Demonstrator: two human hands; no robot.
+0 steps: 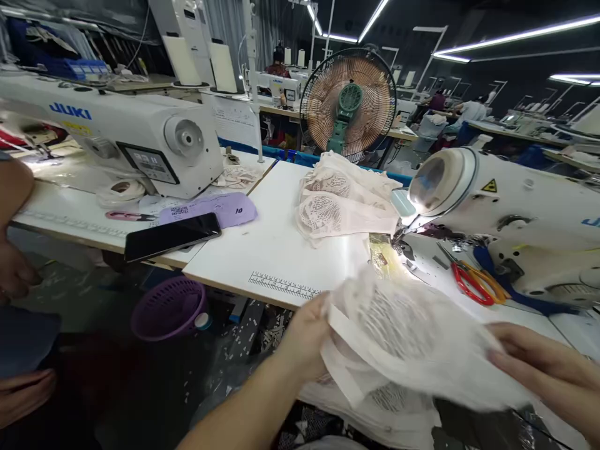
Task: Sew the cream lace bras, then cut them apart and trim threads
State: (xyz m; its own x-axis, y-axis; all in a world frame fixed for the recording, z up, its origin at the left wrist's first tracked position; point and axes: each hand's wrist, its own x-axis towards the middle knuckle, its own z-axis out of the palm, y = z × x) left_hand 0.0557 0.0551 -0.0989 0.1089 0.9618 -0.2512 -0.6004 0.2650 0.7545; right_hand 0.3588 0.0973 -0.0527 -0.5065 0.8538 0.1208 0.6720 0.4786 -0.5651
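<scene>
The white lace cloth [403, 331] is stretched between both hands, in front of the bench's [262, 244] near edge. The left hand [307, 334] is closed on its left end; the right hand [539, 359] grips the right end between thumb and fingers, though blur softens the detail. Pulled unevenly, the thin mesh could stretch or tear. More pale cloth [375, 419] hangs just beneath it, so layers might cling or slide off together. Toward the bench's right side, red- and orange-handled scissors [475, 284] lie near the sewing machine [497, 194]; a loose fold could snag on either. Near the far edge, the lace pile [328, 212] sits unevenly and might topple if brushed. Leftward, a phone [173, 237] reaches the front edge, where a knock could drop it.
</scene>
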